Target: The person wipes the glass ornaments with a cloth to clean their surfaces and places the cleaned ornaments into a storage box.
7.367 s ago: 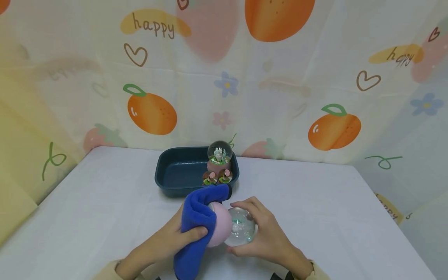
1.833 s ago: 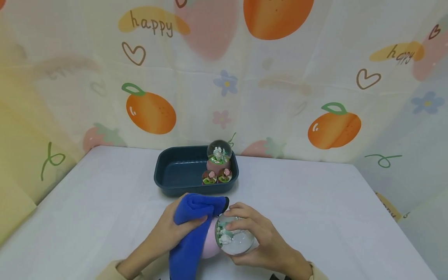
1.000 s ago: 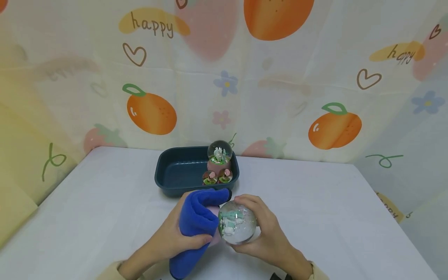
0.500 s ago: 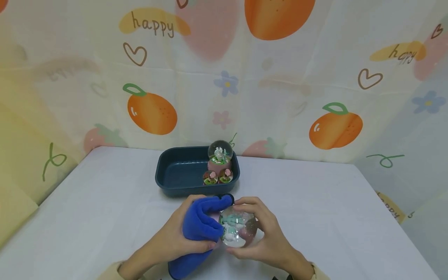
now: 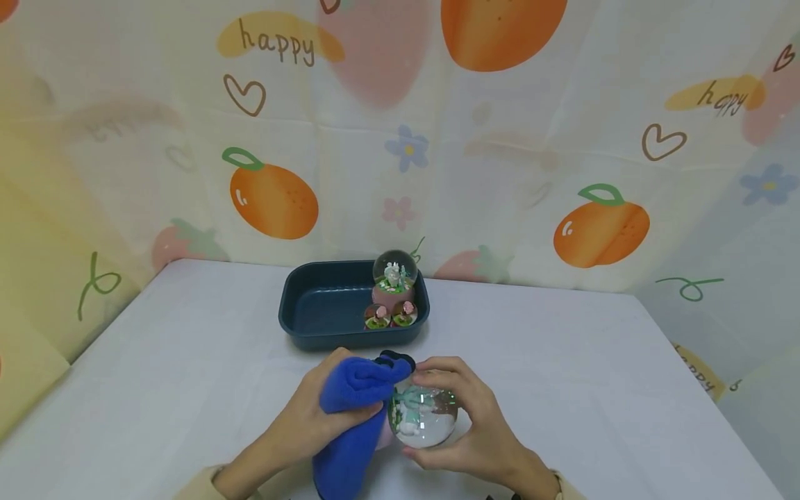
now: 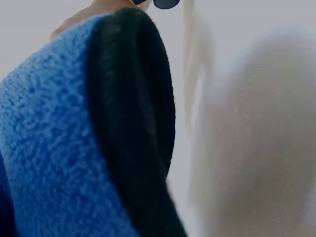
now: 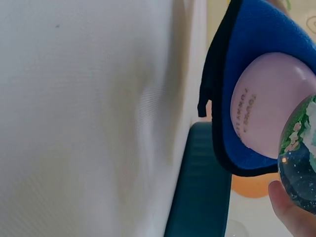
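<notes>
Low in the middle of the head view, my two hands hold a snow globe (image 5: 425,420) tilted on its side, its base to the left. My left hand (image 5: 309,413) grips a blue cloth (image 5: 346,441) with dark edging, thumb in front, folded round the base. In the right wrist view the pink base (image 7: 269,103) shows gold lettering and sits against the cloth. My right hand (image 5: 484,423) curls its fingers and thumb round the glass ball, which has white and green figures inside. The left wrist view is mostly filled by the cloth (image 6: 64,133).
Beyond the hands a dark teal tray (image 5: 325,340) stands on the white-covered table (image 5: 562,375). At its right end are another snow globe (image 5: 395,274) on a pink base and two small globes (image 5: 378,317) with pink flowers. A printed curtain (image 5: 487,173) hangs behind.
The snow globe has turned in my hands; its pink base, plainly seen at first, is now mostly behind the cloth. The cloth has shifted and refolded round it. The tray's contents stay the same.
</notes>
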`<action>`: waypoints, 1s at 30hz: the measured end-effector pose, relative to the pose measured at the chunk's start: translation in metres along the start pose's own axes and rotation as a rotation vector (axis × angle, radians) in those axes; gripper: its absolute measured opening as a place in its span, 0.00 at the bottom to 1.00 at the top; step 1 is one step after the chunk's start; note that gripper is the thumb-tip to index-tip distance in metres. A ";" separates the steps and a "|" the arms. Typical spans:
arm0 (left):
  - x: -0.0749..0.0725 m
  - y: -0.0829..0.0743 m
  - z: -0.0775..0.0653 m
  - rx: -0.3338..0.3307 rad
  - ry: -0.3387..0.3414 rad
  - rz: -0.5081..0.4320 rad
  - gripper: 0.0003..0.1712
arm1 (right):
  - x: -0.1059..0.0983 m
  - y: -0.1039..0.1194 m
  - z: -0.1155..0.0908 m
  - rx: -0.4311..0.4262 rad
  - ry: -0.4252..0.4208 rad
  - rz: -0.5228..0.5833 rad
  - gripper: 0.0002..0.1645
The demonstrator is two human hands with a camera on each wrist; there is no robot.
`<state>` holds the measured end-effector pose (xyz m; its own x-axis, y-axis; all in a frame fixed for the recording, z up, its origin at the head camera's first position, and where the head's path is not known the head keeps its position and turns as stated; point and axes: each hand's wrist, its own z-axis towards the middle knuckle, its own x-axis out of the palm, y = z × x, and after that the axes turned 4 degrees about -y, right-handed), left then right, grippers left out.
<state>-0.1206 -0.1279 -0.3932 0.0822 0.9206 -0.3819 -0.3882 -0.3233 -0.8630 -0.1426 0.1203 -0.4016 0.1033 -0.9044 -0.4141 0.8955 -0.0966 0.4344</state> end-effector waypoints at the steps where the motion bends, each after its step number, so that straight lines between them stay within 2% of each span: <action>1: 0.000 0.000 0.000 -0.007 -0.004 0.002 0.20 | 0.000 0.000 0.000 -0.004 0.001 0.000 0.47; 5: -0.002 -0.002 0.002 -0.073 0.033 -0.025 0.21 | 0.000 -0.001 0.000 -0.012 0.012 -0.003 0.48; 10: -0.004 -0.003 0.004 -0.206 0.202 -0.109 0.34 | 0.001 0.000 -0.003 0.001 0.049 0.000 0.51; 13: -0.004 -0.003 0.003 -0.220 0.248 -0.103 0.39 | 0.000 0.002 -0.003 0.017 0.068 -0.009 0.51; 17: -0.004 -0.001 0.003 -0.156 0.199 -0.063 0.32 | -0.001 0.003 -0.002 0.015 0.078 -0.011 0.51; 21: -0.004 0.002 0.005 -0.083 0.079 -0.019 0.22 | -0.001 0.002 -0.002 -0.003 0.095 0.009 0.50; 24: -0.005 0.004 0.006 -0.097 0.029 -0.024 0.21 | -0.001 0.002 -0.002 -0.020 0.116 0.032 0.49; 26: -0.007 0.005 0.006 -0.117 0.076 -0.060 0.25 | -0.001 0.002 -0.003 -0.028 0.126 0.041 0.49; 30: -0.011 0.006 0.006 -0.161 0.255 -0.160 0.34 | -0.001 0.001 -0.003 -0.053 0.120 0.041 0.48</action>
<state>-0.1292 -0.1382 -0.3920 0.3647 0.8847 -0.2905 -0.2036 -0.2287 -0.9520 -0.1407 0.1225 -0.4031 0.1883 -0.8503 -0.4914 0.9107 -0.0361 0.4114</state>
